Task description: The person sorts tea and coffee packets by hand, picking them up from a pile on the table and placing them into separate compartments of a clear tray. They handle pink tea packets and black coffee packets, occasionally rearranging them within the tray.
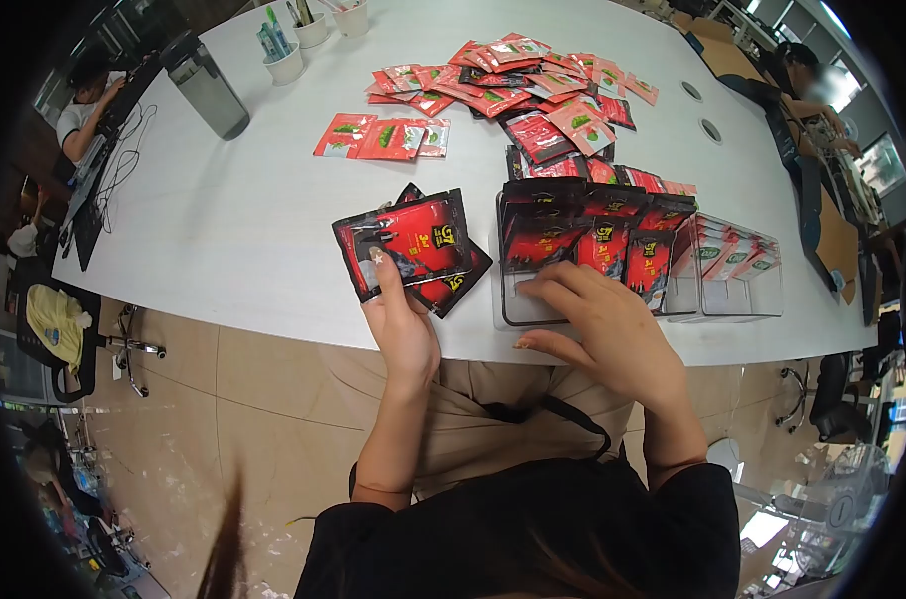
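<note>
My left hand (398, 324) grips a few red-and-black coffee sachets (420, 240) marked G7 3in1, the thumb lying across the top one. They are fanned, with a lower one jutting out to the right. At the front of the clear organizer box (503, 311) is my right hand (603, 324), fingers apart and bent over its front left part, with no sachet visible in them. Upright G7 sachets (603, 248) fill the box's rows behind that hand. Joined on the right, a second clear box (762, 299) contains pale red-and-white sachets (737, 255).
A heap of mixed sachets (543, 90) lies behind the boxes, with several pink sachets (373, 138) to its left. A grey bottle (206, 88) and white pen cups (285, 68) stand at the back left. Other people sit beyond both sides of the white table (224, 220).
</note>
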